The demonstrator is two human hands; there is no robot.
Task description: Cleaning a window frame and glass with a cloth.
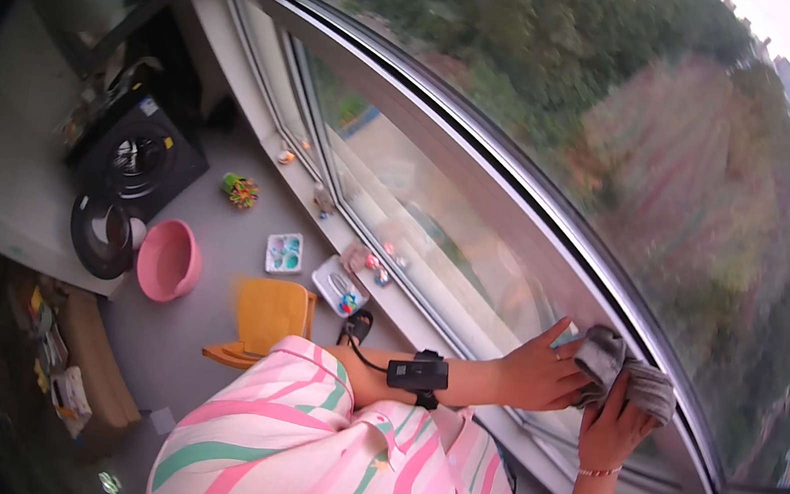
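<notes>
A bunched grey cloth (602,360) with a ribbed part lies against the pale lower frame of a window (540,237). My right hand (616,426) is closed over the ribbed end, its fingers pressing on the fabric. From the left, my left hand (544,374) reaches to the other side of the cloth. Its thumb points up, apart from the fingers, and the fingertips meet the fabric or go behind it, so its grip is unclear. A ring shows on one left finger.
Small ornaments (374,263) stand along the sill. On the floor are a wooden chair (272,313), white trays (284,253), a pink basin (169,261) and a potted plant (241,191). A dark washing machine (138,158) has its round door (101,236) swung out.
</notes>
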